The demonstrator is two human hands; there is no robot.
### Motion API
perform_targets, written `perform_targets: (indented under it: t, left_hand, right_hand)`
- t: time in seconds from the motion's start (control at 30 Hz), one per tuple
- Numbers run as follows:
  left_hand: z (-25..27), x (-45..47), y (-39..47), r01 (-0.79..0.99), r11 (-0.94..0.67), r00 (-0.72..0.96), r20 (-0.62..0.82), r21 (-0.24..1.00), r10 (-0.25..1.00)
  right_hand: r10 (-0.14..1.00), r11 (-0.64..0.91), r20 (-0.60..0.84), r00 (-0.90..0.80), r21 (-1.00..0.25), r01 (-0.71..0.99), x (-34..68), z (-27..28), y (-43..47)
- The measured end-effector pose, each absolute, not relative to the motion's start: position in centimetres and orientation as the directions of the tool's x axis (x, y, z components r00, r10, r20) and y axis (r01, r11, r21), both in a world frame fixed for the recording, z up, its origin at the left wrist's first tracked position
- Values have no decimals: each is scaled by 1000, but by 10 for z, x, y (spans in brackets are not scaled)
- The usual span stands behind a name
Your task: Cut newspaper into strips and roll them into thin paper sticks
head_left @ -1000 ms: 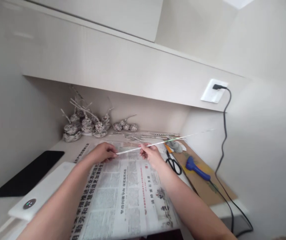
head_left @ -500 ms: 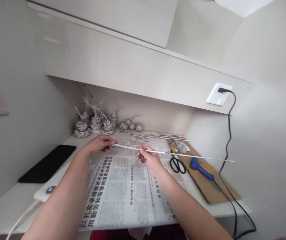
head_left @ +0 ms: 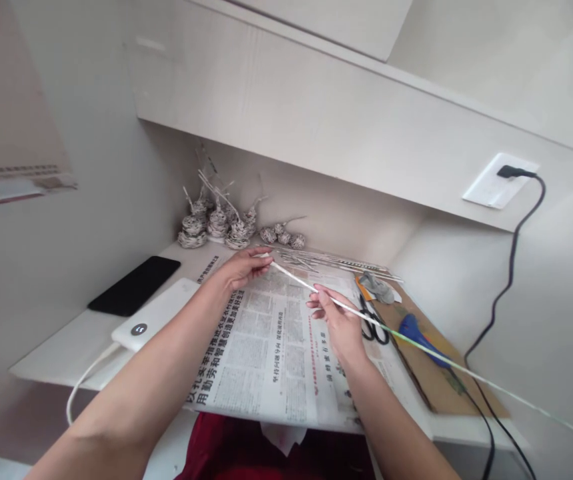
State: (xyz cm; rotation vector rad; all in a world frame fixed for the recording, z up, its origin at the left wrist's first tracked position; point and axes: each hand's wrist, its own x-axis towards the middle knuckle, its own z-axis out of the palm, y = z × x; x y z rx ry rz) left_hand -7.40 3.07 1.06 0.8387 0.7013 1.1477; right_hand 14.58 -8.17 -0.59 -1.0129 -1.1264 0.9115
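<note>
A long thin rolled paper stick [head_left: 296, 277], white with a green stretch, slants across the view between my hands and runs on past the right edge. My left hand [head_left: 249, 265] pinches its upper left end between thumb and fingers. Farther along, my right hand [head_left: 337, 315] grips the stick with thumb and fingertips closed on it. Both hands are held above a printed newspaper sheet [head_left: 276, 373]. Black-handled scissors [head_left: 377, 330] lie just beyond my right wrist, and a blue glue gun [head_left: 419, 340] lies under the line of the stick.
Several woven paper gourds [head_left: 193, 230] stand at the back left, near small woven balls [head_left: 283, 235]. Loose paper sticks [head_left: 336, 260] lie along the back. A black phone [head_left: 136, 285] and white power bank [head_left: 153, 320] are left; cardboard [head_left: 446, 390] and a black cord [head_left: 511, 267] are right.
The stick now slopes more steeply down to the right, and its far end has come nearer the camera. Both hands still hold it. The whole view has shifted with the head.
</note>
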Motion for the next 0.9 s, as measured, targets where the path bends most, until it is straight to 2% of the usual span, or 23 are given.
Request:
perform_targets:
  t: [0.1,0.27,0.4,0.5,0.63,0.8,0.9]
  left_hand:
    - [11,-65,28,-570,263,307,-95,778,947]
    - [10,-59,25,-581,296,345,-100,758,933]
    - [12,-56,21,-578,329,393,-99,746,914]
    - [15,-53,17,-608,328,418,-59,723,907]
    - [14,-49,15,-648,288,410,4,705,912]
    - [10,-45,16,-640,264,377,-4,722,926]
    - [10,-44,16,-641,271,384,-6,718,923]
  right_hand:
    - [914,362,373,161,-927,94,151,-5,-92]
    - [870,424,482,101,-837,346,160,-6,-101]
    - [857,435,504,107,-819,375,163,-7,-102]
    - [883,403,448,142,-878,260,160,-10,-100]
    - [929,309,295,224,-951,-27,153,-17,-95]
    - [958,209,156,239,-955,-213,143,-22,-94]
    - [975,48,-45,216,-911,-409,140,-19,-93]
